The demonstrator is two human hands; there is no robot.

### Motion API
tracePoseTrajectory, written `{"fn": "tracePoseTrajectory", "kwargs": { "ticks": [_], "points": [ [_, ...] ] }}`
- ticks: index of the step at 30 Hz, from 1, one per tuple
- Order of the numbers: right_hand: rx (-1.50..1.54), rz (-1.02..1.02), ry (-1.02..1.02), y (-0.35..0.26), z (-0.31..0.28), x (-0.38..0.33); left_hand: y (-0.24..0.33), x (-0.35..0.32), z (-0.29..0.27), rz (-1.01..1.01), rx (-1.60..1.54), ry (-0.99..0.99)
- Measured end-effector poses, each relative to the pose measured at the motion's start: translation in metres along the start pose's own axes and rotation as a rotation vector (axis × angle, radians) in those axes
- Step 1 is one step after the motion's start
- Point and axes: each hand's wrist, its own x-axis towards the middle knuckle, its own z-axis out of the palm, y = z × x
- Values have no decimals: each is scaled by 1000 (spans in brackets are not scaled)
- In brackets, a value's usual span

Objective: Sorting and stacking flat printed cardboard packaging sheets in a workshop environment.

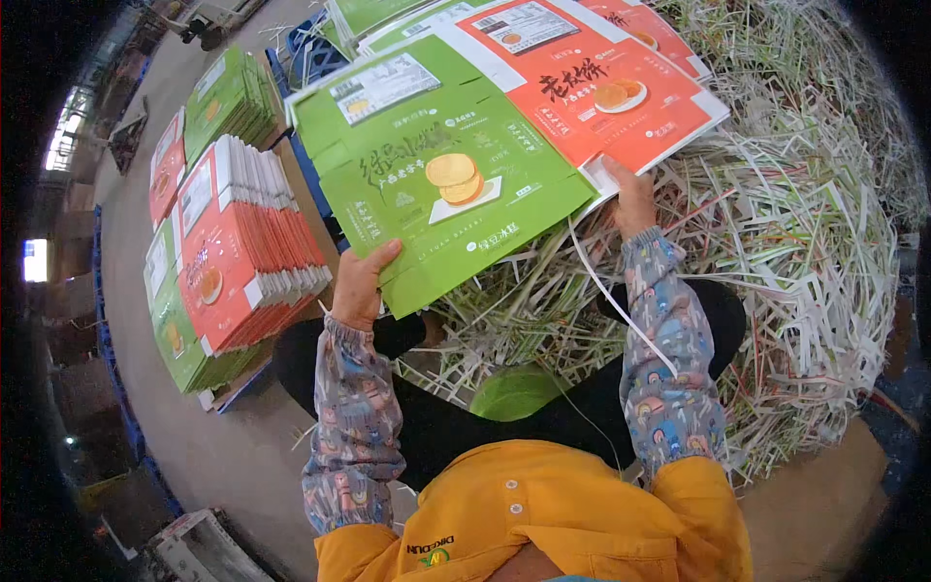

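In front of me is a green printed cardboard sheet (388, 209) with a picture of round yellow cakes, tilted toward me. My left hand (361, 281) is closed on its near left edge, thumb on top and fingers hidden beneath. My right hand (630, 194) is closed at its near right corner, where a red printed cardboard sheet (592, 87) meets it. Whether the right fingers hold both sheets cannot be made out. A narrow white paper strip (621, 310) dangles below my right hand across the patterned sleeve.
Stacks of red cartons (247, 242) and green cartons (233, 102) stand on the left by a blue pallet edge (242, 388). A large heap of paper strips (776, 242) fills the right side and reaches between my legs. A green rounded object (519, 393) lies there.
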Motion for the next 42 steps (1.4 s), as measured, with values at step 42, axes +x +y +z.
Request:
{"fn": "tracePoseTrajectory", "kwargs": {
  "ticks": [42],
  "points": [
    [-1742, -778, -414, 116, 185, 160, 92, -64, -57, -146, -125, 201]
  ]
}}
